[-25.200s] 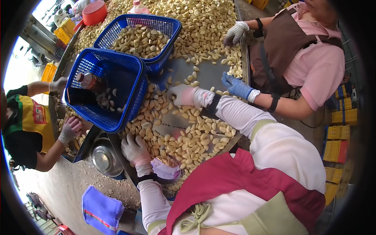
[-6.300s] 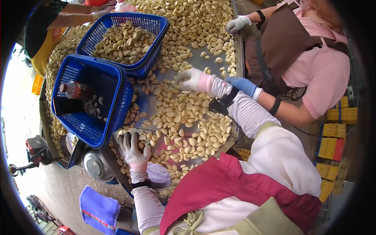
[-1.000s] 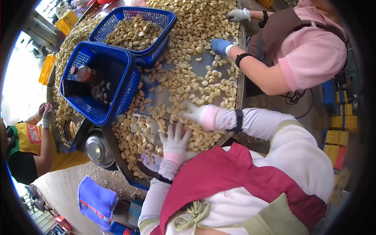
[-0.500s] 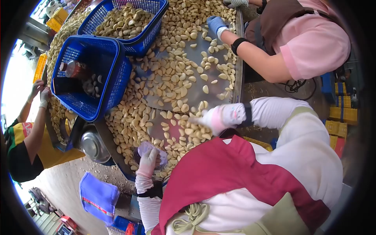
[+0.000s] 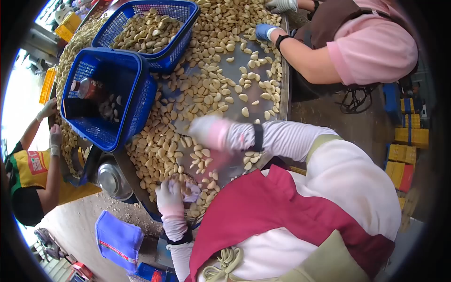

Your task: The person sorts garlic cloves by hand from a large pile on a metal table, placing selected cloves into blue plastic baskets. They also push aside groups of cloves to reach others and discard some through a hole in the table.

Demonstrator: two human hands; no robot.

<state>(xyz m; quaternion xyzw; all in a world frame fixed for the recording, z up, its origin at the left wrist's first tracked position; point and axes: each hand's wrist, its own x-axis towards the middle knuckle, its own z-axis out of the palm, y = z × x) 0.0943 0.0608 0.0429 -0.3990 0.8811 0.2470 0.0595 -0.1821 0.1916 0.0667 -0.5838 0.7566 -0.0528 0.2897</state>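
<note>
While the maroon apron [image 5: 300, 202] fills the nearest part of the view, the wearer's left hand [image 5: 170, 199], in a pale glove, is at the near edge of a metal table [image 5: 285, 80]. Its forearm rises almost straight, a black band around the wrist, and the fingers point away from the body beside a crumpled lilac bag [image 5: 191, 191]. Whether they close on the bag or only touch it cannot be told.

Farther in, the right arm stretches across the tabletop, elbow out to the side and forearm nearly level, so that the right hand [image 5: 205, 131] is over the middle of the table, fingers toward the left. It is blurred; whether its fingers are spread or closed on anything cannot be made out. Pale garlic cloves [image 5: 162, 143] lie loose around both hands, thickly on the left and more thinly on the right.

Beyond, a blue basket [image 5: 137, 110] holds a bottle [image 5: 89, 88] and a few cloves; just behind it, a second basket [image 5: 170, 62] is heaped with browner ones. At the far right edge, a co-worker's blue-gloved hand [image 5: 267, 32] rests among cloves. Another person's gloved hand [image 5: 48, 109] is at the table's left side.
</note>
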